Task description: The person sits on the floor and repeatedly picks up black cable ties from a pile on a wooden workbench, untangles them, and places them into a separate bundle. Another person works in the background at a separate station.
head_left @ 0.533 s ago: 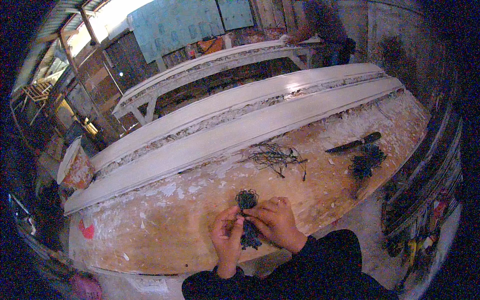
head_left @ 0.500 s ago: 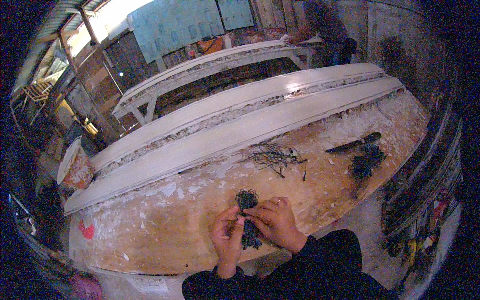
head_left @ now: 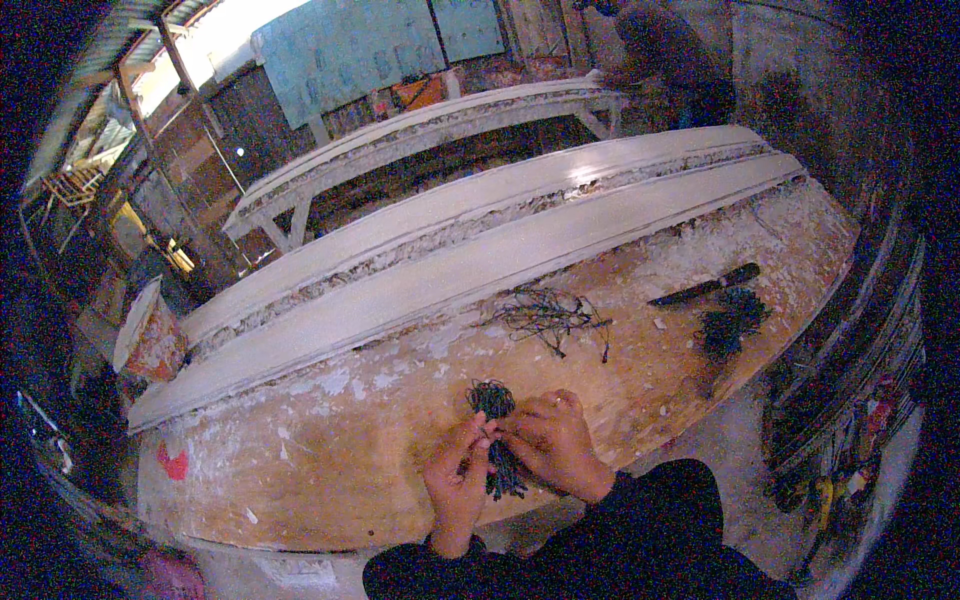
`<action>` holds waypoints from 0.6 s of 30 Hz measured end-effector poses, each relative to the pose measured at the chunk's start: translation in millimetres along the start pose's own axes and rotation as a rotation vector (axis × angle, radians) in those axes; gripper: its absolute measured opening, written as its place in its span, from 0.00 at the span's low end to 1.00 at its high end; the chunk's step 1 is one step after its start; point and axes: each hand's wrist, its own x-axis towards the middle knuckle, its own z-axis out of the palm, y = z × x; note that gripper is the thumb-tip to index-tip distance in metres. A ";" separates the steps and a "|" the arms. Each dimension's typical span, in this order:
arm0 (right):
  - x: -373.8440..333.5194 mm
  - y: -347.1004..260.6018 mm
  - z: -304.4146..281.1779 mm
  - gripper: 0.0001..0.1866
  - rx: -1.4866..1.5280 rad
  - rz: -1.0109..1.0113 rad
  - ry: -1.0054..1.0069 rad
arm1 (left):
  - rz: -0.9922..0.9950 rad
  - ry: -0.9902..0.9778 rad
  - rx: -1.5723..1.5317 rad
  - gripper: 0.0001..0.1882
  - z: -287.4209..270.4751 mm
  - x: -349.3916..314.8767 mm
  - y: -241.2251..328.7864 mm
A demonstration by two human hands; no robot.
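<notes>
Near the front edge of the wooden tabletop [head_left: 320, 470], a bundle of dark cord [head_left: 490, 398] lies with its looped end away from me and its loose ends toward me. My left hand [head_left: 460, 475] pinches the middle of this bundle from the left, thumb and fingertips together. From the right, my right hand [head_left: 553, 445] is closed with its fingertips meeting the left ones at the same spot. Whatever finer strand they may hold there is too small to make out. Beyond the hands rests a loose tangle of dark cord [head_left: 548, 318].
A dark-handled knife [head_left: 705, 287] lies at the right beside a second dark clump of cord [head_left: 732, 325]. Long white-coated boards [head_left: 480, 235] span the far side. A smeared bucket [head_left: 152, 335] stands at the left. Another person [head_left: 675, 60] is at a white bench [head_left: 430, 125] behind.
My fingertips have shifted slightly at the bundle's middle, and the left thumb has moved up toward the right fingers. At the back, the other person has moved a little to the right.
</notes>
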 end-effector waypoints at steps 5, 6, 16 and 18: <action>1.3 5.8 -5.5 0.07 -0.046 -0.028 -0.084 | 0.032 -0.016 0.027 0.17 1.3 -0.2 6.2; 1.4 6.1 -6.4 0.06 -0.006 -0.038 -0.068 | 0.043 -0.017 0.063 0.17 1.8 -0.4 7.8; 5.0 6.7 -11.2 0.06 0.032 -0.028 -0.133 | -0.249 -0.041 -0.095 0.12 0.6 2.0 12.5; 4.3 6.9 -10.6 0.07 0.029 -0.042 -0.117 | -0.235 -0.031 -0.079 0.10 0.2 1.9 9.9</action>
